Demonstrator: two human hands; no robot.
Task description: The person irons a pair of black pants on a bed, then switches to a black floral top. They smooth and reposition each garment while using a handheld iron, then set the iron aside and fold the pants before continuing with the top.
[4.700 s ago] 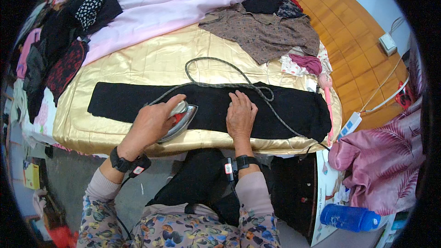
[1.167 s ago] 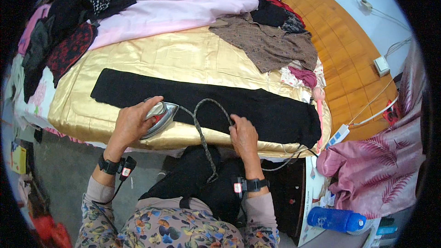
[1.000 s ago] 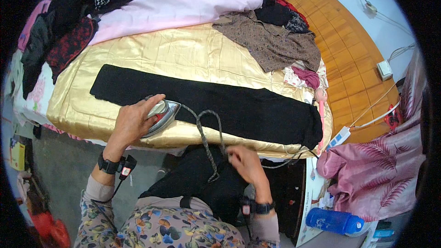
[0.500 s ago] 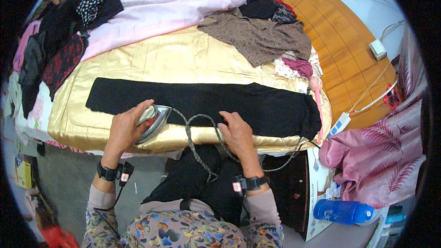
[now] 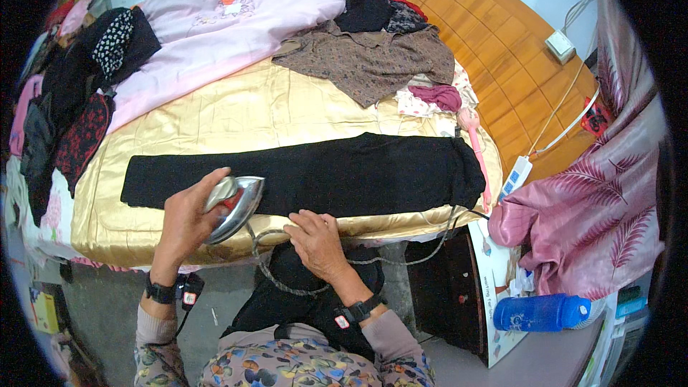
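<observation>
Iron gripped in left hand; right hand loosely curled by cord, hold unclear.

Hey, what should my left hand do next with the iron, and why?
Probably ease the iron forward, fully onto the black cloth: your left hand has it by the handle, its tip is over the cloth, but its heel sticks out over the gold cover. The cord loops on the near side, so it seems out of the way.
</observation>
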